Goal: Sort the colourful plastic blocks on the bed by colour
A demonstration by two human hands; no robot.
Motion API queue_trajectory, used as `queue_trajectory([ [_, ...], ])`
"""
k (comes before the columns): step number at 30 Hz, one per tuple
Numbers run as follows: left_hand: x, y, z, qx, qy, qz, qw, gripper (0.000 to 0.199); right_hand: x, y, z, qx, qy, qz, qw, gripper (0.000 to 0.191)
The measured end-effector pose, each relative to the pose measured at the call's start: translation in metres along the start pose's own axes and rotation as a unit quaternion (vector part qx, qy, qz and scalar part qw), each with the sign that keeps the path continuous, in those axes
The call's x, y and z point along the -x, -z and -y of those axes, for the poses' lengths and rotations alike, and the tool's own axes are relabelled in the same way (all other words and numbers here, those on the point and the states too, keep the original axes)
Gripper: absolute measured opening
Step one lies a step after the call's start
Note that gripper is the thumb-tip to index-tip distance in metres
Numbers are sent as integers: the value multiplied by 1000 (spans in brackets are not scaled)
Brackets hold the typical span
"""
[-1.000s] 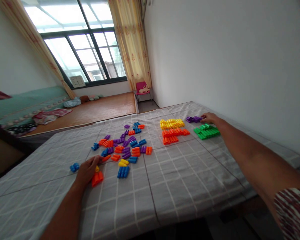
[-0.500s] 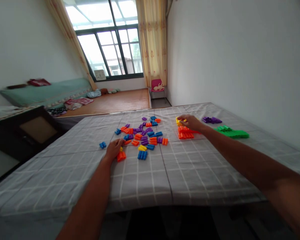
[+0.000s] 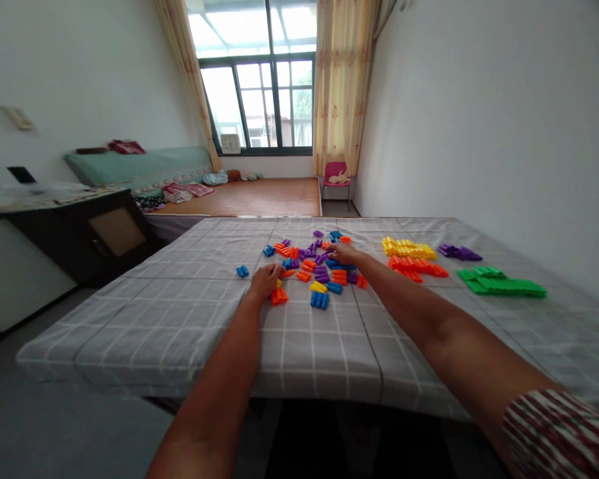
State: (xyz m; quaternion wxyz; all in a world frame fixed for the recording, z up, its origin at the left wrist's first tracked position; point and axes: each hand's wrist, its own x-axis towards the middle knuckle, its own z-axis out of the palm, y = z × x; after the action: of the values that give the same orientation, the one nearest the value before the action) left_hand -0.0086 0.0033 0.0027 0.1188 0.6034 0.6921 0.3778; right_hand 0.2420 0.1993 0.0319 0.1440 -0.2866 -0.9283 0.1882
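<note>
Small ribbed plastic blocks in orange, purple, blue and yellow lie scattered over the middle of the table. At the left edge of this pile is my left hand (image 3: 266, 281), closed, with an orange block (image 3: 288, 273) at its fingertips. An orange block (image 3: 279, 297) and part of a yellow one show just under that hand. My right hand (image 3: 343, 253) reaches over the back right of the pile, fingers stretched toward purple blocks (image 3: 321, 259); no block shows in it. Nearest the front edge lies a blue block (image 3: 319, 301), beside a yellow block (image 3: 318, 287).
Sorted groups lie on the right: yellow blocks (image 3: 408, 249), orange blocks (image 3: 417, 268), purple blocks (image 3: 459, 252) and green blocks (image 3: 502, 283). A grey checked cloth (image 3: 299, 352) covers the table. A white wall (image 3: 489, 120) borders it on the right.
My right hand has left the yellow blocks in the sorted group and moved left to the pile. My left hand stays by the same orange block. The camera view has turned left.
</note>
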Motion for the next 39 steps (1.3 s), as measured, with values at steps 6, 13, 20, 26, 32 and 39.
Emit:
queue_trajectory([
  [6, 0, 0, -2, 0, -9, 2, 1000, 57, 8, 15, 7, 10, -79, -32, 996, 22],
  [13, 1, 8, -10, -6, 13, 14, 1000, 57, 79, 67, -14, -114, -81, -108, 984, 27],
  [20, -2, 13, -16, -21, 29, 18, 999, 60, 188, 162, -136, -150, -295, -293, 897, 31],
  [26, -5, 16, -16, -37, 59, 12, 998, 60, 278, 202, -226, 34, -496, -307, 812, 25],
  [32, -6, 16, -11, -36, 72, 8, 997, 59, 298, 206, -243, -50, -525, -207, 824, 16],
  [39, -5, 18, -22, -49, 86, 4, 995, 55, 264, 201, -217, 17, -504, -97, 858, 28],
])
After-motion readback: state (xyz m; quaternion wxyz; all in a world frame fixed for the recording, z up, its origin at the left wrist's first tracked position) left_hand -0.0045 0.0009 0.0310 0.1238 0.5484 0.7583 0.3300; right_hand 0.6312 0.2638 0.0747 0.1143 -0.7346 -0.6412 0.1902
